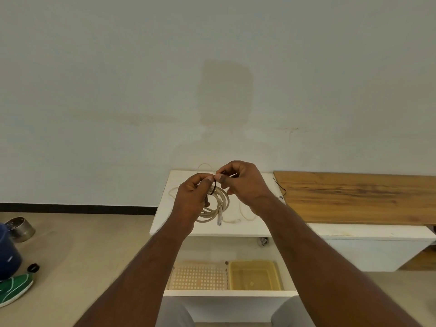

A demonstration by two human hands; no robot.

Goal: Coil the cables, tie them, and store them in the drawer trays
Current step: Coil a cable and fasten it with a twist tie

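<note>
Pale, matte wall fills the upper field, with a faint rectangular stain at centre and a dark skirting strip where it meets the beige floor [94, 237]. Below, a smooth white cabinet top [162, 218] adjoins a long plank of brown grained wood [354, 197] on your right.

Your left hand [192, 199] curls its fingers round a coiled cream round-section cable [218, 208], holding the loops above the cabinet top; a white plug end [219, 219] hangs from the lower edge of the coil. Your right hand [243, 182] pinches a thin black tie [213, 188], which arcs round the top of the coil beside your left thumb. A second, thinner cream cable [245, 213] lies loose on the cabinet top behind and to the right of the coil, and a fine black wire [280, 186] trails over the plank's near corner.

Under the top, an open white drawer [231, 293] holds two trays side by side: a peach perforated plastic tray [200, 277] on the left and a translucent yellow rectangular plastic tray [254, 274] on the right.

On the floor at far left stand a ridged metal bowl [20, 228], a dark blue rounded container [8, 253], a small black cap [33, 267] and a green shoe with white stripes [14, 289]. No legible writing shows on any item
</note>
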